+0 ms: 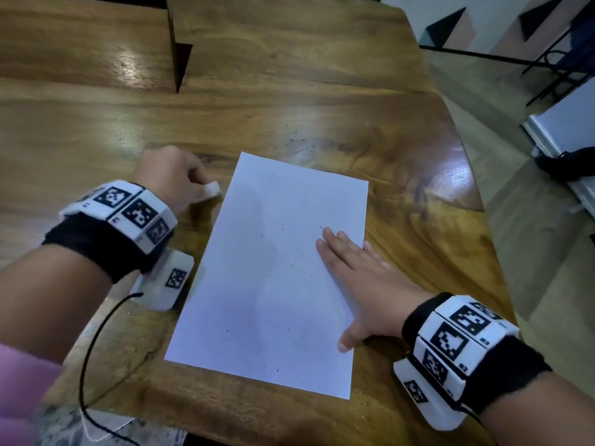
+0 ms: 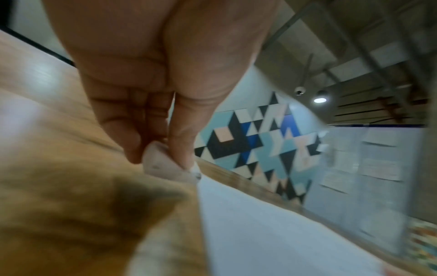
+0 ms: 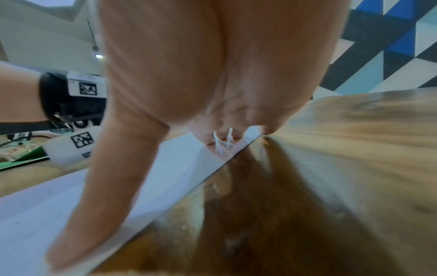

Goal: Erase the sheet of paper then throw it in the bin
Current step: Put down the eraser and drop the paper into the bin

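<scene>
A white sheet of paper (image 1: 270, 275) lies flat on the wooden table (image 1: 289, 91), speckled with small dark crumbs. My left hand (image 1: 180, 178) sits on the table just left of the sheet's upper left edge and pinches a white eraser (image 1: 212, 189) between thumb and fingers. The left wrist view shows that eraser (image 2: 165, 166) low against the wood beside the paper (image 2: 272, 233). My right hand (image 1: 357, 275) lies flat, fingers straight, pressing the sheet's right side, thumb near the lower right edge. In the right wrist view the paper (image 3: 42, 205) runs under the thumb. No bin is in view.
The table's right edge (image 1: 476, 201) curves close to my right hand, with floor beyond. A gap between table sections (image 1: 180, 62) opens at the far left. A black cable (image 1: 93, 349) loops off my left wrist over the near table edge. Dark chair legs (image 1: 557, 69) stand far right.
</scene>
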Demonstrator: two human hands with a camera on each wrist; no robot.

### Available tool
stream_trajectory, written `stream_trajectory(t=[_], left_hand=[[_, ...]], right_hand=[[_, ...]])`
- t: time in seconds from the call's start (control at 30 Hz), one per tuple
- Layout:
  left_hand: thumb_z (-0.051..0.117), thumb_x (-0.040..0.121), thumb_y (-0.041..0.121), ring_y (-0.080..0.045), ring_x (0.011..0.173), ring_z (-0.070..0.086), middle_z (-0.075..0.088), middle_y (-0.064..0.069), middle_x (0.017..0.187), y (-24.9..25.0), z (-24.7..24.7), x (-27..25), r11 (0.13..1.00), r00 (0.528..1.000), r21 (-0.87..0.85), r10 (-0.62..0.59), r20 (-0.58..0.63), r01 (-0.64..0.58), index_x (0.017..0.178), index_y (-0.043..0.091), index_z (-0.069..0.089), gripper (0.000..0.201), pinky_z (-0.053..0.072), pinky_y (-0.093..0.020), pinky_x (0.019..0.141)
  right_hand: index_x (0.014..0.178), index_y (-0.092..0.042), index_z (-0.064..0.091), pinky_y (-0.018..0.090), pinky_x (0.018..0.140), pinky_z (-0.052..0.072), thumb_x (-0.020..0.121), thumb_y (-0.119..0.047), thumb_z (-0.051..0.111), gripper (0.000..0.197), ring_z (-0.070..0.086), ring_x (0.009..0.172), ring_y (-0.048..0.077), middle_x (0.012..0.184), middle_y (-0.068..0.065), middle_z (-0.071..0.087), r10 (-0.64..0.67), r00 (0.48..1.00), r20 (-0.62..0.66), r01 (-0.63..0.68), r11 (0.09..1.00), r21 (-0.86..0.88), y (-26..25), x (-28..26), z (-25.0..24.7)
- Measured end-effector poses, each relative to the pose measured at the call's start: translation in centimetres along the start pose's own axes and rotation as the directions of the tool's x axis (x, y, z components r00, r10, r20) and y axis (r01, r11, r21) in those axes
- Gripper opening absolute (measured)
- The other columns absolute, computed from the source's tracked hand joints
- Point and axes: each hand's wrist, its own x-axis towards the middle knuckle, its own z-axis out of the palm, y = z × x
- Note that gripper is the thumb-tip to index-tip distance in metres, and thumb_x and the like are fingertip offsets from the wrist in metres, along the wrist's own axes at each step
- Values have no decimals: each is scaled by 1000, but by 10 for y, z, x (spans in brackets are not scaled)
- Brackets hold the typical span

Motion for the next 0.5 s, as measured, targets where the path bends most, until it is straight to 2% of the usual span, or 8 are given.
stream_trajectory(t=[0.07,0.17,0.23,0.3,0.33,0.4,0.5], left_hand=[[70,75,14,-25,78,54,64,-11,80,-9,1,9,996,996,36,-84,-5,84,76,11,69,4,42,-31,69],[66,78,12,-30,83,57,68,-18,92,-10,4,11,993,996,79,-91,8,90,83,11,69,6,46,-34,72],[63,81,14,-33,93,59,67,-20,101,-6,4,5,994,998,83,-67,7,66,96,9,68,17,48,-37,79],[61,82,17,-35,96,58,64,-21,104,-4,3,-6,995,999,93,-18,-45,22,103,9,65,23,47,-38,82],[61,82,17,-34,93,57,63,-21,103,-2,3,-13,994,997,106,18,-71,-10,102,10,65,22,46,-38,79],[62,80,13,-30,83,55,61,-15,93,0,4,-27,992,996,113,61,-59,-54,93,11,66,14,40,-30,70],[68,75,14,-23,76,53,62,-6,80,4,10,-45,992,995,117,29,90,-40,83,12,63,10,34,-27,60]], right_hand=[[142,-21,-33,36,114,-18,60,-59,78,143,-36,135,7,144,-10,-44,-1,1000,-2,1,1000,-10,1,1,0],[148,-24,-20,34,115,-16,66,-63,72,129,-26,140,7,152,-12,-31,-10,999,-39,12,999,35,-1,-2,-7],[152,-26,7,29,116,-2,74,-58,68,103,-4,144,9,158,-12,-4,14,993,-121,4,990,142,0,-2,-19],[144,-28,32,30,111,18,83,-48,63,71,21,135,13,149,-8,25,79,966,-246,-27,978,209,5,6,-31],[139,-27,39,32,107,24,86,-44,62,61,28,130,15,142,-6,33,132,944,-303,-65,973,220,9,13,-36],[137,-22,40,34,104,30,87,-40,62,57,32,125,19,137,-1,38,253,888,-384,-167,956,242,19,28,-47],[142,-13,32,36,104,31,86,-40,64,69,29,129,24,142,4,34,370,844,-389,-275,920,278,31,50,-58]])
